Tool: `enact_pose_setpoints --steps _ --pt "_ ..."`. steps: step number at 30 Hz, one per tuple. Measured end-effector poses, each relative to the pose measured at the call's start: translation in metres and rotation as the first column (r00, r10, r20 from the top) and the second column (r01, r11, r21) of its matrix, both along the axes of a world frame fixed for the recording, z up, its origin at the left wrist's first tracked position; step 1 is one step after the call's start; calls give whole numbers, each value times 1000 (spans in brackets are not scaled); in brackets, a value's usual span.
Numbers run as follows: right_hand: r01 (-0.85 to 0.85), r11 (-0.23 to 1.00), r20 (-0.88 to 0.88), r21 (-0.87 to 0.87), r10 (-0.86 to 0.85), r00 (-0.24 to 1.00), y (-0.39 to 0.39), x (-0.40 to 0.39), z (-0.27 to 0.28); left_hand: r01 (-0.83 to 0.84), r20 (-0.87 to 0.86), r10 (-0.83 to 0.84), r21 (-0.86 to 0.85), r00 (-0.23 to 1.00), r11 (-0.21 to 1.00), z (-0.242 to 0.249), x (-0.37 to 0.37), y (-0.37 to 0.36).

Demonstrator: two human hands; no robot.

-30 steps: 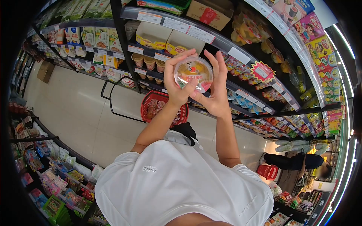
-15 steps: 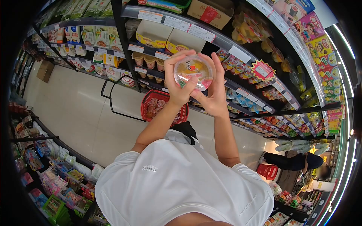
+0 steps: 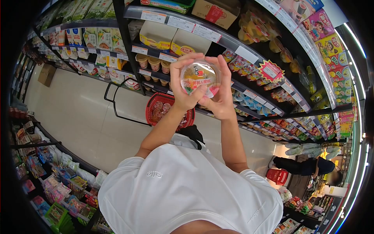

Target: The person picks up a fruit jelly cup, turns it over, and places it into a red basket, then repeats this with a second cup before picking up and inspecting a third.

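Two-handed hold on a round clear plastic cup (image 3: 201, 74) with yellow contents. Left hand (image 3: 182, 91) and right hand (image 3: 223, 102) grasp opposite sides, thumbs low, probably keeping the printed face readable. Below-left of cup: red plastic basket (image 3: 190, 115) holding clear cups, partly hidden by left forearm. Beyond cup: dark shelf edge (image 3: 226, 42), likely limiting forward reach.

My bare forearms, the left (image 3: 161, 130) slanting inward and the right (image 3: 232, 140) nearly straight, reach out ahead of my chest and bring my two hands close together. My left hand (image 3: 185, 87) curls its fingers over at the top, and my right hand (image 3: 223, 97) cups opposite, fingers bent, both thumbs angled in toward each other between my palms.
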State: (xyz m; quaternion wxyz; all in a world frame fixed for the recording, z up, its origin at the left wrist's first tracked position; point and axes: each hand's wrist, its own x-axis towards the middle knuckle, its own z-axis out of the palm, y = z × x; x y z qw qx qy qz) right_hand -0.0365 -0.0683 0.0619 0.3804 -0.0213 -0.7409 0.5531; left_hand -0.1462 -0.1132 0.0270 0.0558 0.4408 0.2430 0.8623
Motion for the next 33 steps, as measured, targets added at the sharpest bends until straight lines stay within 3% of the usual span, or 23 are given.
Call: enact_pose_setpoints --steps 18,27,33 --pt "-8 1000 -46 10 9 999 -7 0 -3 -136 8 137 -15 991 991 -4 7 4" --pt "103 995 15 -15 -103 995 -11 0 4 -209 -25 208 -53 978 976 -5 15 6" --pt "187 981 50 60 -190 981 -8 1 -1 -210 -26 209 -80 978 974 -7 16 7"
